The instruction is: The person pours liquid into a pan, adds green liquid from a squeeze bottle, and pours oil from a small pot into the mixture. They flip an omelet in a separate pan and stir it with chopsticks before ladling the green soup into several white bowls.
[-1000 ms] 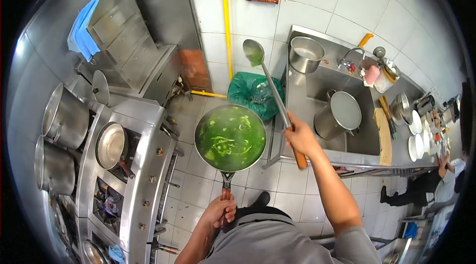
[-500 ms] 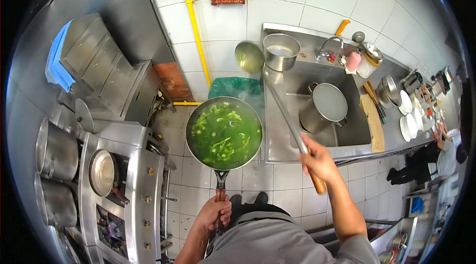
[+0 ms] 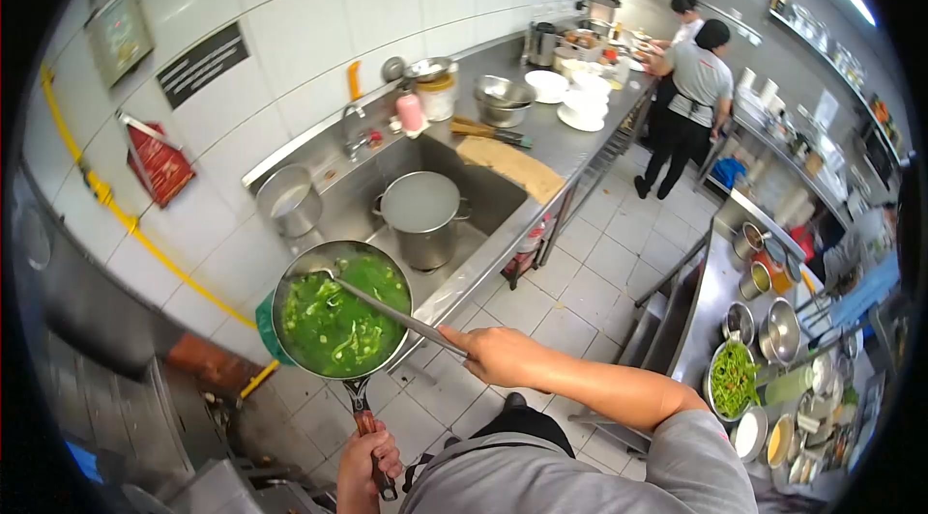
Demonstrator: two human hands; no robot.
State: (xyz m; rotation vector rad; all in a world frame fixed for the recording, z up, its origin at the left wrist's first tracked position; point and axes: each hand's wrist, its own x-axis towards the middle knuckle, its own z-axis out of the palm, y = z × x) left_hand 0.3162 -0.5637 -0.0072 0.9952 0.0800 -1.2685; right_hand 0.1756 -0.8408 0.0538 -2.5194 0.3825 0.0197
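A frying pan (image 3: pixel 350 246) with a vivid green liquid (image 3: pixel 353 332) and pale green pieces is held in the air in front of my body. My left hand (image 3: pixel 368 459) is wrapped around its brown and black handle. My right hand (image 3: pixel 507 356) grips a long metal ladle (image 3: pixel 389 312) by its shaft, and the ladle's end dips into the green liquid near the far side of the pan. The ladle's bowl is mostly hidden in the liquid. Most of the ladle's handle end lies out of sight behind my right hand and forearm.
Beyond the pan is a steel sink (image 3: pixel 495 197) with a tall pot (image 3: pixel 427 249) of cloudy liquid in it. A smaller pot (image 3: pixel 305 213) stands on the ledge. White plates (image 3: pixel 580 118) and two people (image 3: pixel 698 79) are farther back. At right, a counter holds bowls and greens (image 3: pixel 732 381).
The view has swung to the right. The ladle, raised beyond the pan with its bowl near the small pot before, now has its end in the pan's green liquid.
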